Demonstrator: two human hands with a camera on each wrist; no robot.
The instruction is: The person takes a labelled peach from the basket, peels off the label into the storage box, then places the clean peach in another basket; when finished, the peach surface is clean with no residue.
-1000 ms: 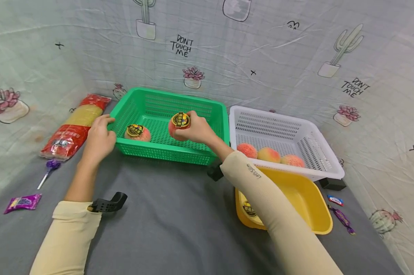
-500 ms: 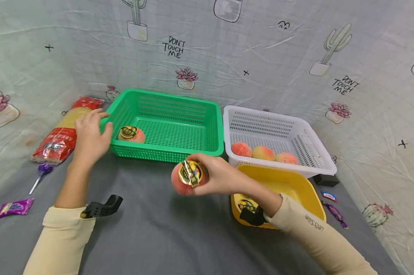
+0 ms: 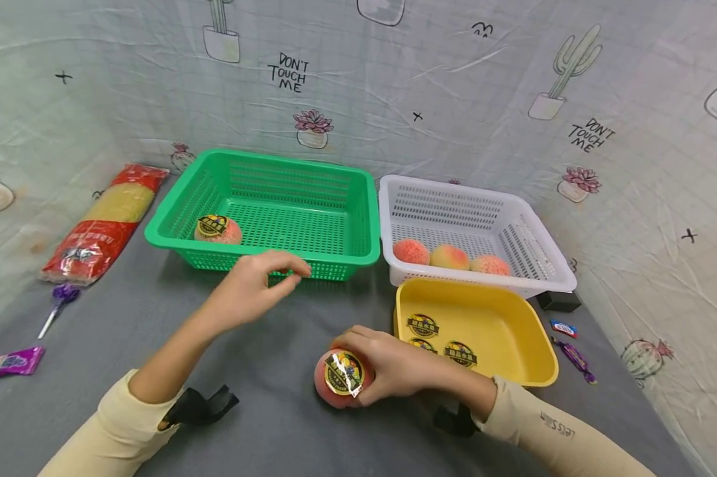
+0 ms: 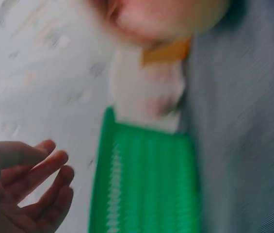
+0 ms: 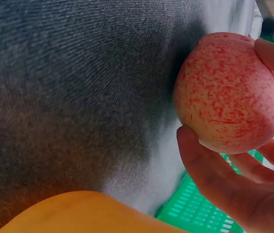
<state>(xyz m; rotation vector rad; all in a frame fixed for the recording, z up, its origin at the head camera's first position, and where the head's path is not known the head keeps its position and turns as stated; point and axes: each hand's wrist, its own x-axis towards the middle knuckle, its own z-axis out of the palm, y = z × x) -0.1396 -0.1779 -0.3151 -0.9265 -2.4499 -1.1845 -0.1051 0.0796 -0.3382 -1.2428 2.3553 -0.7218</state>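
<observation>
My right hand [image 3: 388, 364] grips a pink peach [image 3: 334, 379] with a round black-and-gold sticker [image 3: 343, 374], low over the grey cloth in front of the yellow tub [image 3: 531, 344]. The right wrist view shows the same peach [image 5: 229, 92] cupped in my fingers [image 5: 214, 179]. My left hand [image 3: 257, 288] hovers empty with fingers loosely spread, just in front of the green basket [image 3: 346, 255]; the blurred left wrist view shows its fingers [image 4: 40, 189] apart. A second stickered peach [image 3: 217, 230] lies in the green basket's left corner.
A white basket [image 3: 537, 278] on the right holds three plain peaches [image 3: 447, 256]. Peeled stickers [image 3: 424, 325] lie in the yellow tub. A red-and-yellow packet [image 3: 104, 222], a purple lollipop [image 3: 60, 298] and a purple candy [image 3: 12, 364] lie left; wrapped candies [image 3: 573, 344] lie far right.
My right hand has carried the stickered peach from the green basket down toward me. My left hand has left the basket's left rim and moved right, toward the peach.
</observation>
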